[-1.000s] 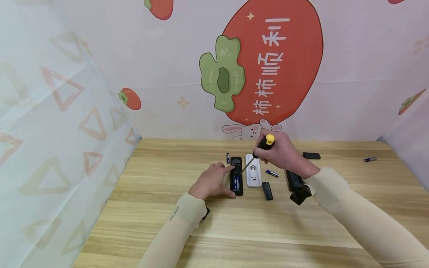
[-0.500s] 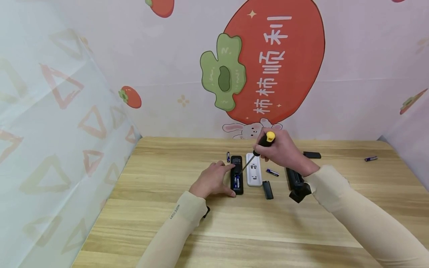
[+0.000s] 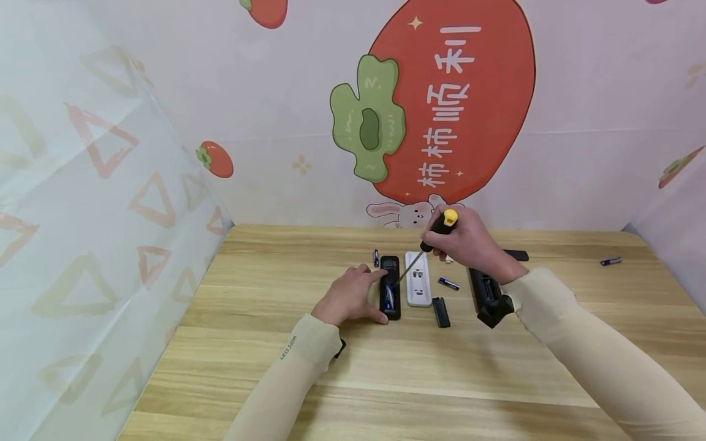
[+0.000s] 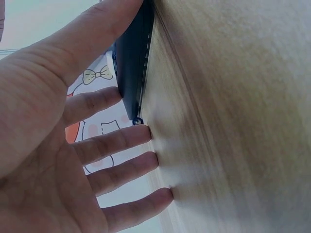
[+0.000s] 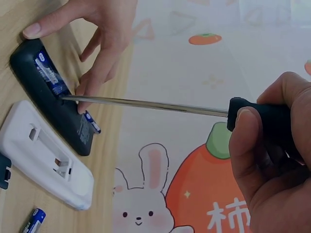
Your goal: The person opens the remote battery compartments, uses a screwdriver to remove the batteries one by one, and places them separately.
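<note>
My left hand (image 3: pixel 347 297) is spread beside a black remote control (image 3: pixel 390 264), thumb and index finger touching its edge. The remote lies back up with its battery compartment uncovered; blue batteries (image 3: pixel 389 297) are inside, at least one sitting askew. With curled fingers my right hand (image 3: pixel 466 242) grips a black-and-yellow screwdriver (image 3: pixel 439 233). In the right wrist view, the screwdriver shaft (image 5: pixel 150 104) slants to the upper end of the battery, its tip at the compartment's edge. Fingertips of the left hand (image 4: pixel 48 160) rest on the wood in the left wrist view.
Right of the black remote lies a white remote (image 3: pixel 418 294) with a bare battery bay. Loose batteries (image 3: pixel 449 283) lie around, one far right (image 3: pixel 611 261). A black battery cover (image 3: pixel 440 312), another dark cover (image 3: pixel 517 255) and a black device (image 3: pixel 485 291) lie on the wooden table (image 3: pixel 265 318).
The screwdriver and right hand have shifted slightly up and right. Inside the remote, the batteries that lay straight now look tilted. The left hand has stayed in place.
</note>
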The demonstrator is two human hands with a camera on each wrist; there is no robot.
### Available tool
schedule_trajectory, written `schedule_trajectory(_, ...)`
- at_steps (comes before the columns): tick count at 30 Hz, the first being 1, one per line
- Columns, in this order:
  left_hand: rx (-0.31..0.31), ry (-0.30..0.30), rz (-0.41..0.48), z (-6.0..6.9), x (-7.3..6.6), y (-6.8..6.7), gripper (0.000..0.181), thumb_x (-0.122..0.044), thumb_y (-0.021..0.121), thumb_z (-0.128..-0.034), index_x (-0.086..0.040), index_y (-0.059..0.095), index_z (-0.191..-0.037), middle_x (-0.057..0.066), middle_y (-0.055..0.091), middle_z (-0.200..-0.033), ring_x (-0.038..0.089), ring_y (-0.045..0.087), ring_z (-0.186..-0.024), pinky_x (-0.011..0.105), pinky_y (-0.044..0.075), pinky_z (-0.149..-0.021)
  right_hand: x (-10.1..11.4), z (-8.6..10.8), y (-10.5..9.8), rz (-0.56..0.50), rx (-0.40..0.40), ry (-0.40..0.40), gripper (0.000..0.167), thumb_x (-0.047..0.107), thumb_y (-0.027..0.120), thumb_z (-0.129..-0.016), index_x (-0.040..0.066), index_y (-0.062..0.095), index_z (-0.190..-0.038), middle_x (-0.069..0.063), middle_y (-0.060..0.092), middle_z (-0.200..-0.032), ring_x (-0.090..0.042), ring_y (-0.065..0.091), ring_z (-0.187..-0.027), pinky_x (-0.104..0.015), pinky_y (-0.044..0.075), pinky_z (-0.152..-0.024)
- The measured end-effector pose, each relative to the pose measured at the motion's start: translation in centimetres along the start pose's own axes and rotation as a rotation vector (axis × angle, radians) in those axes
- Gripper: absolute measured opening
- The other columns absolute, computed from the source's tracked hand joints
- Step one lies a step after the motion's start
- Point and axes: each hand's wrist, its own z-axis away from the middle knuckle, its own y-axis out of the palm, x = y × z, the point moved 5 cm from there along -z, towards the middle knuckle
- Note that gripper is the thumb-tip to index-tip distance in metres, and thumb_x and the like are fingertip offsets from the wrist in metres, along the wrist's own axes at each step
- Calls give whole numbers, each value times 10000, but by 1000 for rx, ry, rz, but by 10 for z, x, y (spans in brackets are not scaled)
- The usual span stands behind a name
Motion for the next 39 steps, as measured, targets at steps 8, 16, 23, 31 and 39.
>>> schedule_trajectory(8,-2,2,-16,-1,1,1,988,-528,909,-696,-223,478,-1531,95,547,-1376,294,524,-1221,461,491,-989,-3,-1,-2,-21,-3,9,72,47,671,-947,16,612,-920,-142,659,-792,-281,646,-573,-344,557,-506)
schedule_trajectory(16,-11,15,-27,-2,0,0,992,-545,907,-690,-205,488,-1522,99,546,-1361,303,526,-1206,475,503,-963,-5,0,-3,-39,-23,34,92,50,672,-944,7,592,-954,-145,646,-864,-291,650,-595,-330,558,-519)
schedule_trajectory(23,-1,5,-19,-1,1,2,988,-537,907,-693,-205,488,-1524,96,550,-1349,294,528,-1188,480,511,-946,-5,2,-2,-46,-28,34,117,61,687,-943,9,583,-950,-158,636,-858,-324,654,-605,-347,564,-522)
schedule_trajectory(31,-2,12,-23,0,1,1,989,-544,902,-698,-207,483,-1527,93,551,-1354,290,526,-1198,461,505,-964,-6,2,-3,-53,-40,18,91,43,677,-940,13,592,-930,-164,637,-836,-358,654,-598,-432,579,-538)
schedule_trajectory(39,-6,16,-21,1,1,1,988,-545,899,-702,-210,479,-1530,98,547,-1357,297,528,-1192,473,519,-935,-3,4,-6,-58,-33,9,82,38,671,-943,14,594,-924,-172,643,-814,-395,644,-600,-429,580,-543)
